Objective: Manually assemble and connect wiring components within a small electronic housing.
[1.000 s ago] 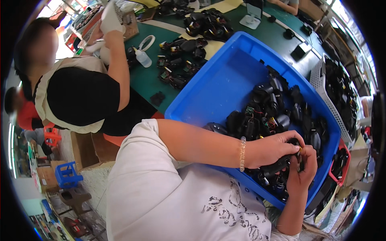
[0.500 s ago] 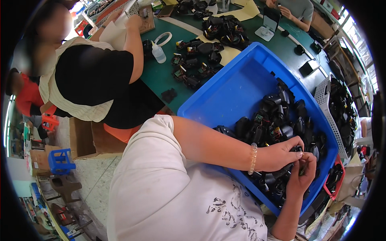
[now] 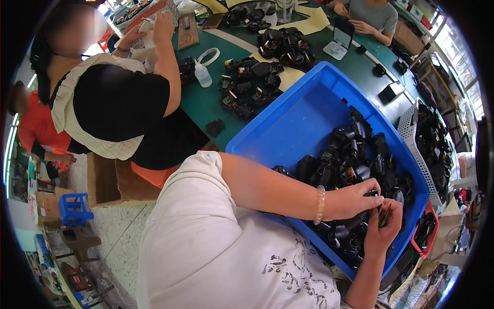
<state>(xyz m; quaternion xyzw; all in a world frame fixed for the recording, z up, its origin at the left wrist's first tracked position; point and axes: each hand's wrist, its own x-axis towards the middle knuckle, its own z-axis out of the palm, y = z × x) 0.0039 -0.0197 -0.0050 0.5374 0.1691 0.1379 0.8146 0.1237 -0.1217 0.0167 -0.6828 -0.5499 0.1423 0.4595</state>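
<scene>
A big blue plastic bin (image 3: 303,118) lies in front of me, its right half heaped with several black plastic parts (image 3: 355,159). My left hand (image 3: 352,198), with a bead bracelet at the wrist, reaches over the heap and closes on a black part (image 3: 371,194). My right hand (image 3: 383,226) comes up from below and pinches a small dark piece (image 3: 383,215) right beside the left fingers. Both hands meet over the near right end of the bin.
A person in a black top (image 3: 118,103) sits to my left at the green table (image 3: 206,103), hands raised on a pale item. More black parts (image 3: 257,82), a small white bottle (image 3: 203,74) and a grey perforated tray (image 3: 417,149) lie around. Another person sits at the far side.
The view has swung so the bin sits lower and nearer. My two hands stay together over the heap, working the same small part.
</scene>
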